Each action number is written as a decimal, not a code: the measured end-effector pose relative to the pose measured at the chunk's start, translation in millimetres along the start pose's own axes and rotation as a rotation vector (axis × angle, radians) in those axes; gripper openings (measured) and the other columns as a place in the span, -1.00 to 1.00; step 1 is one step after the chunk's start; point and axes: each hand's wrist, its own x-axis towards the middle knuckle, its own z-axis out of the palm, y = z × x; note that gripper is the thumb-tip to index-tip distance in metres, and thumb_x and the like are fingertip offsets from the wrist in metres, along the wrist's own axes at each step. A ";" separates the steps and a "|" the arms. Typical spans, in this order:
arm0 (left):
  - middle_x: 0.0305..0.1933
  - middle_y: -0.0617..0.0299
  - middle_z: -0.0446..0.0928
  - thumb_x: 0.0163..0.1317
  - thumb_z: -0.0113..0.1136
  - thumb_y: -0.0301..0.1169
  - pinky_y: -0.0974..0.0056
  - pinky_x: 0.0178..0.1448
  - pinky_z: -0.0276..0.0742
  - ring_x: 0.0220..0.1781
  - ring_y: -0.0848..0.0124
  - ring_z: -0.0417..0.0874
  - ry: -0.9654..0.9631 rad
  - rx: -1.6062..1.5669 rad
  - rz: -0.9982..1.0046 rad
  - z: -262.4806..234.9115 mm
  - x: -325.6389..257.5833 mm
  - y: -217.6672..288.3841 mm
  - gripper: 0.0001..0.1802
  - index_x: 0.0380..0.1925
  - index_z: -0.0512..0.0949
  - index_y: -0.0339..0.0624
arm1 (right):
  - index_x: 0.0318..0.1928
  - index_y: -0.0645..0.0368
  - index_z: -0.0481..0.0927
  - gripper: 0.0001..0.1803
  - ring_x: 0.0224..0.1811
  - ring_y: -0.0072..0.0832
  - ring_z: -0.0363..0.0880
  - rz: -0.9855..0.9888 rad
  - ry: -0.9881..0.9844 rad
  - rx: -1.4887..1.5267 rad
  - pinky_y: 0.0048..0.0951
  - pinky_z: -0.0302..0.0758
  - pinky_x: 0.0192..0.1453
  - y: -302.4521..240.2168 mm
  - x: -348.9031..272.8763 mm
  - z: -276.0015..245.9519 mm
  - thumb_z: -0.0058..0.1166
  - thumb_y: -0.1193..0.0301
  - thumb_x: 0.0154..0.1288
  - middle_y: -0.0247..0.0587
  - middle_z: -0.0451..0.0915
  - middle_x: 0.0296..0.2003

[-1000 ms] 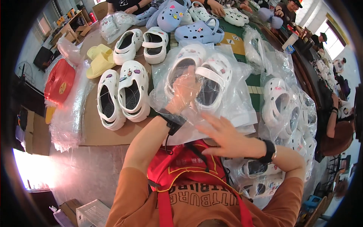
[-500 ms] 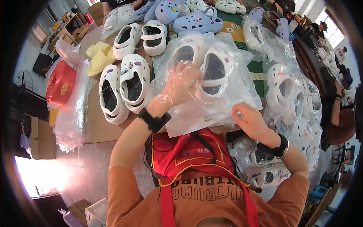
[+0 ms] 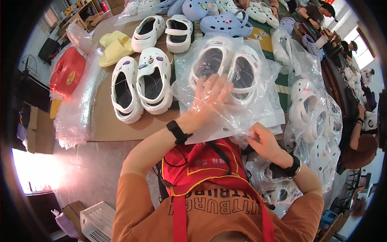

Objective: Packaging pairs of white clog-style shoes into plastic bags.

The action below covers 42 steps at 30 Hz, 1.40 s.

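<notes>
A pair of white clogs point(image 3: 244, 76) with small charms lies inside a clear plastic bag point(image 3: 268, 97) on the table in front of me. My left hand point(image 3: 211, 94) rests on the heel end of the left clog, fingers spread; whether it is under or over the film I cannot tell. With thumb and fingers closed, my right hand point(image 3: 264, 141) pinches the bag's near edge at the right. Left of the bag stands another pair of white clogs point(image 3: 155, 82), unwrapped, and behind it a further white pair point(image 3: 179, 34).
At the left are yellow slippers point(image 3: 115, 48), a red roll of plastic twine point(image 3: 67, 71) and a stack of clear bags point(image 3: 76, 117). Blue clogs point(image 3: 225, 25) stand at the back. Bagged white clogs point(image 3: 308, 105) pile up on the right. Other people point(image 3: 316, 16) work at the far right.
My left hand has opened from a curled shape and lies flatter over the clogs. My right fingers have closed on the bag's near edge. The whole view has shifted slightly.
</notes>
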 end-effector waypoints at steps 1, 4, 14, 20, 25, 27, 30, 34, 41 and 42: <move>0.17 0.02 0.26 -0.15 0.28 -0.13 -0.12 0.18 0.12 0.19 0.07 0.27 -0.006 0.012 -0.044 -1.4 3.1 1.4 -0.36 -0.02 0.36 -0.09 | -0.40 0.22 0.32 -0.85 -0.50 -0.33 0.34 0.005 0.004 -0.006 -0.46 0.32 -0.39 2.7 -2.8 0.3 0.03 0.55 0.07 -0.21 0.35 -0.48; 0.20 -0.02 0.23 -0.09 0.22 -0.17 -0.13 0.20 0.09 0.20 0.05 0.28 0.001 0.084 -0.049 -5.5 2.9 -1.7 -0.44 -0.01 0.40 -0.01 | -0.39 0.22 0.32 -0.86 -0.52 -0.56 0.26 0.104 0.165 0.218 -0.57 0.25 -0.44 13.4 -10.7 -2.7 0.02 0.58 0.09 -0.31 0.31 -0.51; 0.21 0.01 0.22 0.01 0.13 -0.24 0.08 0.17 0.23 0.14 0.07 0.33 -0.376 0.045 -0.107 -60.3 -44.5 -23.5 -0.56 -0.02 0.47 0.11 | -0.36 0.24 0.37 -0.89 -0.50 -0.54 0.29 0.205 0.107 0.185 -0.53 0.26 -0.43 23.4 -18.5 -4.9 0.00 0.55 0.09 -0.26 0.34 -0.49; -0.05 0.10 0.46 0.00 0.14 -0.30 0.09 0.01 0.27 -0.08 0.17 0.48 -0.497 -0.013 -0.094 -71.7 -69.0 -28.9 -0.68 -0.20 0.52 -0.08 | -0.30 0.25 0.36 -0.84 -0.44 -0.39 0.40 0.026 0.125 0.076 -0.41 0.35 -0.34 35.4 -16.4 4.0 0.02 0.51 0.10 -0.15 0.38 -0.38; -0.29 0.15 0.51 0.00 0.14 -0.32 0.12 0.02 0.23 -0.15 0.20 0.47 -0.548 -0.039 -0.013 -79.3 -57.5 -27.1 -0.72 -0.24 0.53 -0.11 | -0.30 0.22 0.28 -0.87 -0.27 -0.46 0.53 0.463 0.184 0.943 -0.49 0.48 -0.23 26.4 -17.0 -11.5 -0.06 0.47 0.25 -0.16 0.41 -0.26; -0.37 0.14 0.49 -0.01 0.14 -0.37 0.13 -0.04 0.28 -0.20 0.19 0.47 -0.493 -0.047 0.020 -70.6 -65.2 -38.9 -0.77 -0.29 0.52 -0.14 | -0.31 0.20 0.27 -0.87 -0.25 -0.47 0.56 0.412 0.205 0.951 -0.50 0.52 -0.19 22.8 -8.9 -28.8 -0.06 0.47 0.26 -0.14 0.44 -0.24; -0.39 0.12 0.46 -0.02 0.14 -0.47 0.14 -0.15 0.32 -0.26 0.17 0.46 -0.487 -0.012 -0.046 -81.3 -63.5 -38.9 -0.83 -0.36 0.49 -0.18 | -0.33 0.22 0.30 -0.87 -0.37 -0.48 0.56 0.330 0.287 0.819 -0.51 0.51 -0.29 9.3 11.6 -55.8 -0.04 0.49 0.20 -0.21 0.44 -0.42; -0.41 0.12 0.42 0.09 -0.04 -0.65 0.27 -0.20 0.37 -0.35 0.26 0.45 -0.035 -0.246 -0.317 -113.4 -17.2 -29.6 -0.89 -0.36 0.41 -0.33 | -0.30 0.23 0.33 -0.89 -0.46 -0.56 0.50 0.228 0.325 0.712 -0.54 0.46 -0.39 6.2 19.4 -78.2 -0.13 0.55 0.12 -0.28 0.44 -0.40; 0.25 -0.12 0.14 -0.11 0.17 -0.56 0.07 0.24 0.15 0.23 -0.02 0.21 -0.260 -0.081 -0.196 -89.1 -3.6 -9.6 -0.27 0.14 0.14 -0.24 | -0.15 0.22 0.30 -0.71 -0.39 -0.57 0.47 0.341 0.183 0.567 -0.52 0.41 -0.30 18.8 8.7 -47.7 0.03 0.45 0.13 -0.26 0.43 -0.33; 0.25 -0.13 0.14 -0.14 0.17 -0.59 0.08 0.25 0.15 0.24 -0.04 0.19 -0.299 -0.028 -0.253 -79.1 -5.8 -11.1 -0.19 0.20 0.08 -0.22 | -0.15 0.22 0.30 -0.71 -0.39 -0.57 0.47 0.347 0.207 0.563 -0.52 0.41 -0.30 21.1 7.6 -39.3 0.03 0.45 0.13 -0.26 0.43 -0.33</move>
